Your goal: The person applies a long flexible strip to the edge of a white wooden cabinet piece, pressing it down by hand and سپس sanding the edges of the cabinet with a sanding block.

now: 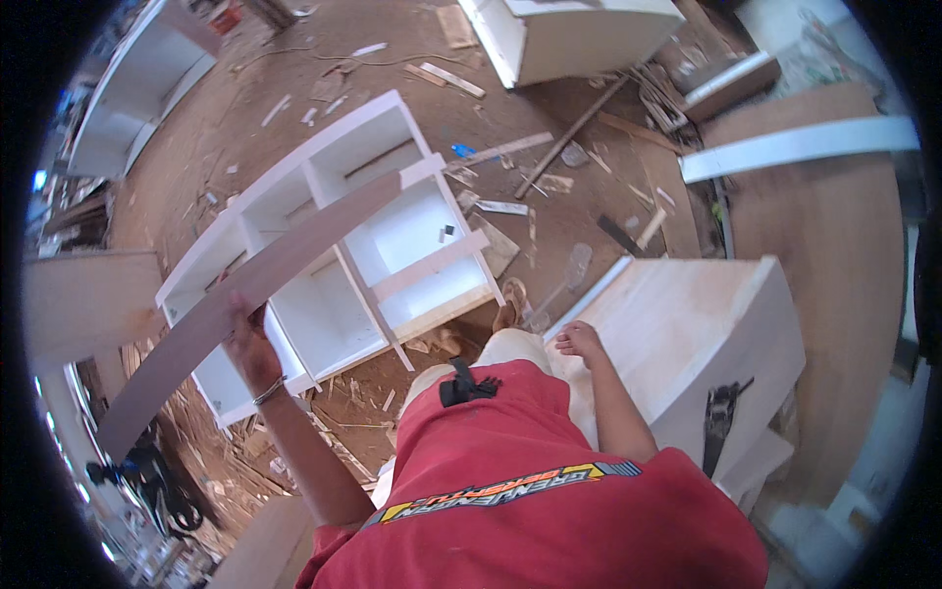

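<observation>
My left hand [250,339], with a band at its wrist, is closed around a long, thin brown wooden strip [294,253]. The strip slants up to the right above a white cabinet frame [388,236], which lies with its open compartments facing up. Its far end overlaps the cabinet's right side in my view; whether it touches there I cannot tell. A shorter pale wooden strip [432,265] lies across the right-hand compartment. My right hand [579,340] hangs by the edge of a pale wooden box [677,309], fingers curled in and palm hidden.
Wood offcuts [451,79] and a long stick [571,137] litter the dirt floor. Another white cabinet [574,44] stands at the far side, and one more [142,88] at the far left. A large brown board [814,245] lies at the right, with a clamp-like black tool [721,412] nearer me.
</observation>
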A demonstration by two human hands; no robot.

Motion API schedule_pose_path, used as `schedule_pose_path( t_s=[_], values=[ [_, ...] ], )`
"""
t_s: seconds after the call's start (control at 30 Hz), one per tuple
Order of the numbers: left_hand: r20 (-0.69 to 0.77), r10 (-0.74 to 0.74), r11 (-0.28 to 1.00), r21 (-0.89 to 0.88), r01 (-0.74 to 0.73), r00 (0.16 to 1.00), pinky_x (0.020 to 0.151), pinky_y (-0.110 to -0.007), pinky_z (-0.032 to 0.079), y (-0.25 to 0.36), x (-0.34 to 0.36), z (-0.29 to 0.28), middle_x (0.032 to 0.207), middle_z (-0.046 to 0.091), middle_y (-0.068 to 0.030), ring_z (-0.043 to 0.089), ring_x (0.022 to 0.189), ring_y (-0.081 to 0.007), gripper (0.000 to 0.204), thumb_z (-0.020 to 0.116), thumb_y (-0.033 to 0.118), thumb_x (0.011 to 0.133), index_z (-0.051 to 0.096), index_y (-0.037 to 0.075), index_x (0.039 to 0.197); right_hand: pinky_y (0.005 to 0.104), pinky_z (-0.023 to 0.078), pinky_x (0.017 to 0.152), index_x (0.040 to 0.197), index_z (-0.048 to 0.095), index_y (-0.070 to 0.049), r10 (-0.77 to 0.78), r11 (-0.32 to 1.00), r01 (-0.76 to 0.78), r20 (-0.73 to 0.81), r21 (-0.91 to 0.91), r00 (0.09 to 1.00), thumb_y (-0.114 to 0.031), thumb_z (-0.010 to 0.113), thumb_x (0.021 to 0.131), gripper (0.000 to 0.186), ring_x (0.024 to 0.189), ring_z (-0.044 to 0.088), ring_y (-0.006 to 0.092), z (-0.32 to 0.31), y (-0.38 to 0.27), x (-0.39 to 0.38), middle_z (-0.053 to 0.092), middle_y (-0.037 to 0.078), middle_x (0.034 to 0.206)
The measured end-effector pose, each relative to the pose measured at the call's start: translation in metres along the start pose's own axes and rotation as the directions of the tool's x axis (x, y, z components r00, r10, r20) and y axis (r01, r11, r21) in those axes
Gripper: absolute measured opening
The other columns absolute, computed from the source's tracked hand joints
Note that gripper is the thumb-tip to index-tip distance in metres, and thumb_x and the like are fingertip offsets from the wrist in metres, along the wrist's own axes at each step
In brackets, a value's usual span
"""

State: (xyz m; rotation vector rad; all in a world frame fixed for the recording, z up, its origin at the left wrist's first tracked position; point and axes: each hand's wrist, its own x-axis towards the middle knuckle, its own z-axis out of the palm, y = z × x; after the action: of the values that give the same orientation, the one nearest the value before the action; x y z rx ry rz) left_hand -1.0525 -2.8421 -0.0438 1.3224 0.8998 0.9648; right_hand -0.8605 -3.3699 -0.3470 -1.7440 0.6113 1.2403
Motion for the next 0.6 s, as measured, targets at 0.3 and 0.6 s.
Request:
schedule_pose_path(
  t_s=[0.3, 0.6],
  values=[
    [0.006, -0.260, 0.951, -0.171, 0.257, 0.966, 0.096, -0.037, 0.059, -0.057, 0.001, 0.008, 0.134, 0.063, -0.0121, 0.064, 0.120, -0.0228, 0.045, 0.065, 0.024, 0.104, 0.056, 0.001, 0.142, 0.0320, 0.060, 0.067, 0.129, 0.060, -0.005, -0.560, 0.787, 0.507, -0.061, -0.351, 0.826, -0.014, 0.061, 0.099, 0.032, 0.080, 0.072, 0.0201, 0.002, -0.158, -0.018, 0.072, 0.012, 0.100],
    [-0.048, -0.502, 0.825, -0.326, 0.462, 0.863, 0.097, -0.038, 0.058, -0.098, -0.071, 0.105, 0.127, 0.066, -0.0099, 0.066, 0.113, -0.0203, 0.039, 0.064, 0.025, 0.103, 0.064, 0.002, 0.135, 0.0451, 0.043, 0.111, 0.144, 0.051, -0.002, -0.725, 0.004, 0.826, 0.568, -0.564, 0.391, -0.023, 0.063, 0.100, 0.050, 0.131, 0.054, 0.0355, 0.145, -0.327, -0.087, 0.056, 0.023, 0.141]
  ],
)
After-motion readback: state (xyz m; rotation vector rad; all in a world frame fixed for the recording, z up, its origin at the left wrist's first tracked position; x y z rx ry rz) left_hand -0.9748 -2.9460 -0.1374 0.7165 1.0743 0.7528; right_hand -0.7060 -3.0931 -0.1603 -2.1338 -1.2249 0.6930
